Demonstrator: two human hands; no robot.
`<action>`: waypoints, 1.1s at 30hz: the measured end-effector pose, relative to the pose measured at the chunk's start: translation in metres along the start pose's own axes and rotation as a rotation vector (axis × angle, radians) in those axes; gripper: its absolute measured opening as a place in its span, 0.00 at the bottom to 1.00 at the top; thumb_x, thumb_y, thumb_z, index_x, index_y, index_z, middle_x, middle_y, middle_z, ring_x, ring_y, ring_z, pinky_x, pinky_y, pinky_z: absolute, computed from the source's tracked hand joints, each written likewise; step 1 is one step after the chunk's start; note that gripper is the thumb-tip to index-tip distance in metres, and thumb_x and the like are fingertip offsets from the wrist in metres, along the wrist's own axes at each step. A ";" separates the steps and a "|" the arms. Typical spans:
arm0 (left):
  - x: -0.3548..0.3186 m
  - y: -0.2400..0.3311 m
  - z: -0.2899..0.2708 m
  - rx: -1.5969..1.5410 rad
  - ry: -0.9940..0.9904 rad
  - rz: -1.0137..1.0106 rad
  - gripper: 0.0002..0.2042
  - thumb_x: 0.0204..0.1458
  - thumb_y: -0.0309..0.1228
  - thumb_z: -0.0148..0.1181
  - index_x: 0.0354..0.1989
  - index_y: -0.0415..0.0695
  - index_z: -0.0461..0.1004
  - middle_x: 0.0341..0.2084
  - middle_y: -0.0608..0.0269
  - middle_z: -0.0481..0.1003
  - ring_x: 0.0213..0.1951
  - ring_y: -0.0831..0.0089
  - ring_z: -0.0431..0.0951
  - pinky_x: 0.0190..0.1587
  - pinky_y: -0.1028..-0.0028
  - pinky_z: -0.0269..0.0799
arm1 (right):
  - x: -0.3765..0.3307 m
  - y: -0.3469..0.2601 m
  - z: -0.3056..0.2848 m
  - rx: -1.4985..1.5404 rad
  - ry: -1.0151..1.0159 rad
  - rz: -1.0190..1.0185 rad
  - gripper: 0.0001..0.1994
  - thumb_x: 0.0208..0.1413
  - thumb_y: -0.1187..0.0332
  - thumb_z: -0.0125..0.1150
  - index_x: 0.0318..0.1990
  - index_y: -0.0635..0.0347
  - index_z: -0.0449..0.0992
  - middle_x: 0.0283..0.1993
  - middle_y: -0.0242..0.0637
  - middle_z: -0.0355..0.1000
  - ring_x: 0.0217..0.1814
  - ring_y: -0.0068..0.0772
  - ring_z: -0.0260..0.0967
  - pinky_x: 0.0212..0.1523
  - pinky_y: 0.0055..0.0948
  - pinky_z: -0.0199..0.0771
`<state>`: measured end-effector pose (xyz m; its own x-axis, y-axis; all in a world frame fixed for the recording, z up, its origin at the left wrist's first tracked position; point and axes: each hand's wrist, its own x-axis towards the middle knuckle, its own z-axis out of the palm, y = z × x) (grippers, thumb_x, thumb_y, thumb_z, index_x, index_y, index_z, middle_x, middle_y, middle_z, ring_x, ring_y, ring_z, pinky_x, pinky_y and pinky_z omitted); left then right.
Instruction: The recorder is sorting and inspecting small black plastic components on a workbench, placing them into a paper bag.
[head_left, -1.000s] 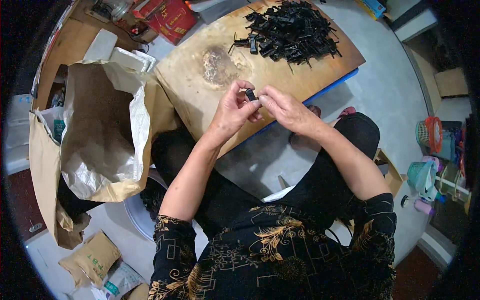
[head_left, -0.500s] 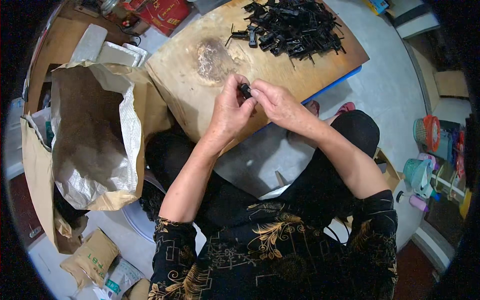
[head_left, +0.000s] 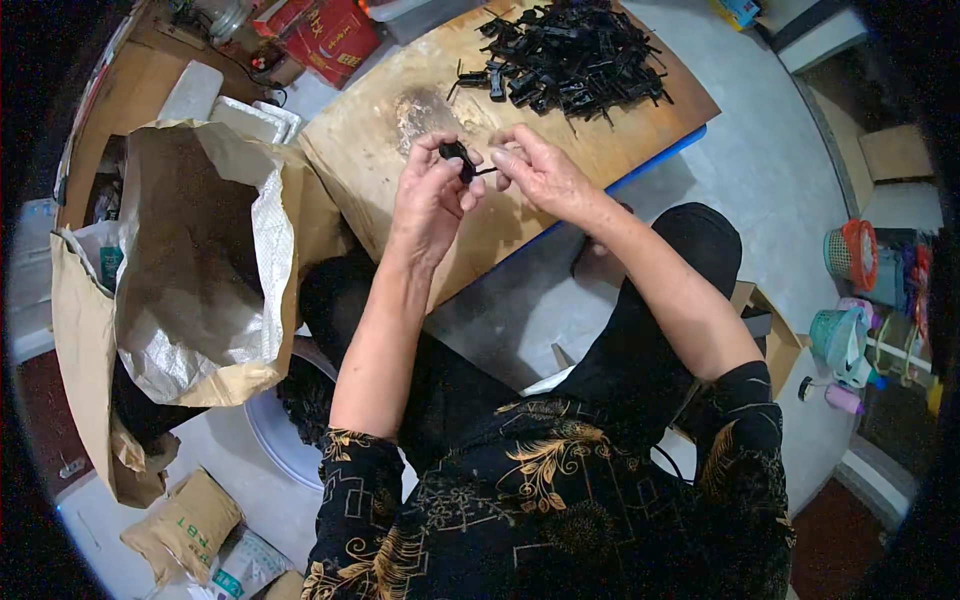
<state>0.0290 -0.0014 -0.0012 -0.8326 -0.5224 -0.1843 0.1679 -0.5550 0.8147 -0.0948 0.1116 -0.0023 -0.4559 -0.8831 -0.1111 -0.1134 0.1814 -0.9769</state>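
Observation:
Over the near part of a worn wooden board (head_left: 345,140), my left hand (head_left: 425,200) is closed around a small black plastic part (head_left: 455,155). A thin dark stem sticks out from this part toward the right. My right hand (head_left: 548,178) is just to the right, its thumb and forefinger pinched together at the stem's end. The exact kind of part is too small to make out. Beyond my hands, a heap of similar black plastic parts (head_left: 575,65), several with thin stems, lies on the board's far right.
To my left stands a large open paper sack (head_left: 80,330) with a silvery lining. A pale round tub (head_left: 265,425) holding dark stuff sits below it, near filled bags (head_left: 185,525) on the floor. White foam blocks (head_left: 190,92) and a red box (head_left: 325,40) are far left.
My hands have drawn slightly apart, the left one moving left and turning. More of the black part shows now, with its thin stem between the hands. The whole view has shifted a little.

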 end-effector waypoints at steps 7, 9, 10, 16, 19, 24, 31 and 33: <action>-0.007 -0.008 -0.005 -0.143 -0.170 -0.149 0.19 0.53 0.27 0.50 0.55 0.43 0.58 0.36 0.55 0.72 0.27 0.74 0.75 0.28 0.84 0.72 | -0.011 -0.008 -0.007 0.276 -0.089 0.057 0.12 0.56 0.63 0.53 0.43 0.60 0.66 0.24 0.26 0.66 0.14 0.10 0.55 0.13 0.11 0.51; -0.008 -0.008 -0.001 -0.132 -0.336 -0.222 0.20 0.53 0.27 0.51 0.55 0.42 0.59 0.36 0.57 0.72 0.26 0.76 0.75 0.26 0.85 0.71 | -0.015 -0.009 -0.010 0.274 -0.072 0.033 0.11 0.55 0.63 0.54 0.40 0.60 0.68 0.23 0.24 0.66 0.16 0.09 0.56 0.13 0.11 0.50; -0.009 -0.009 0.000 -0.130 -0.341 -0.224 0.20 0.53 0.27 0.51 0.55 0.42 0.59 0.36 0.57 0.72 0.26 0.76 0.75 0.26 0.85 0.71 | -0.015 -0.005 -0.011 0.273 -0.067 0.032 0.11 0.55 0.63 0.54 0.40 0.60 0.68 0.23 0.24 0.66 0.16 0.09 0.56 0.13 0.11 0.50; -0.018 -0.015 0.006 -0.034 -0.397 -0.275 0.22 0.51 0.32 0.54 0.56 0.43 0.60 0.30 0.62 0.70 0.25 0.77 0.71 0.27 0.84 0.69 | -0.021 0.005 -0.018 0.371 -0.247 0.199 0.13 0.53 0.61 0.57 0.39 0.61 0.69 0.24 0.26 0.68 0.21 0.13 0.60 0.18 0.14 0.57; -0.019 -0.013 0.016 0.093 -0.362 -0.265 0.21 0.52 0.32 0.54 0.55 0.44 0.60 0.32 0.61 0.71 0.28 0.76 0.73 0.29 0.82 0.70 | -0.021 0.014 -0.015 0.385 -0.174 0.033 0.12 0.54 0.61 0.56 0.37 0.61 0.71 0.25 0.28 0.68 0.25 0.16 0.63 0.23 0.17 0.63; -0.017 -0.021 0.014 0.422 -0.364 -0.159 0.19 0.54 0.29 0.50 0.55 0.44 0.59 0.36 0.60 0.72 0.34 0.73 0.75 0.34 0.78 0.71 | -0.014 0.031 -0.016 -0.140 -0.055 -0.047 0.14 0.56 0.60 0.52 0.33 0.64 0.73 0.25 0.30 0.69 0.26 0.19 0.65 0.26 0.21 0.66; -0.014 -0.019 0.015 0.388 -0.101 -0.032 0.18 0.55 0.22 0.44 0.55 0.42 0.58 0.35 0.60 0.71 0.35 0.75 0.74 0.34 0.78 0.71 | -0.024 -0.003 -0.002 0.375 -0.059 0.172 0.15 0.59 0.58 0.44 0.44 0.60 0.68 0.18 0.28 0.62 0.16 0.14 0.55 0.15 0.17 0.55; -0.013 -0.019 0.015 0.382 -0.074 -0.005 0.18 0.55 0.22 0.44 0.55 0.42 0.58 0.34 0.61 0.71 0.34 0.77 0.73 0.34 0.79 0.71 | -0.025 -0.001 0.000 0.441 -0.169 0.261 0.16 0.60 0.59 0.41 0.50 0.58 0.62 0.16 0.25 0.56 0.13 0.12 0.48 0.10 0.15 0.46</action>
<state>0.0288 0.0254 -0.0060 -0.8710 -0.4645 -0.1597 -0.0332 -0.2687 0.9626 -0.0832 0.1334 0.0016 -0.2664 -0.8970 -0.3528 0.3830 0.2374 -0.8927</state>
